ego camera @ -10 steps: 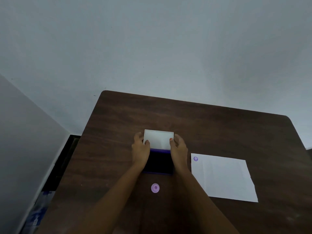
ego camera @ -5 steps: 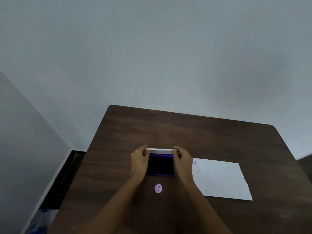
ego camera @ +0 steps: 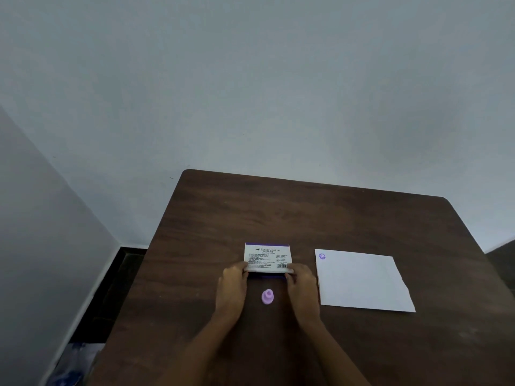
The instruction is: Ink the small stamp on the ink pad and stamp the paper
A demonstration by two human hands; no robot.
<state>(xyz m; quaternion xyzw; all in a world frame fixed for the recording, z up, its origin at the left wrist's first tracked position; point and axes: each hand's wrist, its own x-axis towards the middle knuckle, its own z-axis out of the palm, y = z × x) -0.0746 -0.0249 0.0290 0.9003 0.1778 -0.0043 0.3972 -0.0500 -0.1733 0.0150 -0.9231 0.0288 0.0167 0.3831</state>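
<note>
The ink pad (ego camera: 268, 259) lies on the dark wooden table (ego camera: 306, 213); its white printed lid is down over it, with a thin purple strip of the base showing at the near edge. My left hand (ego camera: 232, 285) pinches the lid's near left corner. My right hand (ego camera: 302, 285) pinches the near right corner. The small lilac stamp (ego camera: 267, 296) stands upright on the table between my wrists, touched by neither hand. The white paper (ego camera: 362, 280) lies to the right, with one purple imprint (ego camera: 322, 256) in its far left corner.
A pale wall stands behind the table's far edge. The floor drops away at the left, with a bluish object (ego camera: 69, 366) low down there. The table's right edge runs diagonally past the paper.
The lid stood open a second ago and showed the dark pad. Both hands have swung it forward and down, so it now covers the pad. The camera has tilted upward.
</note>
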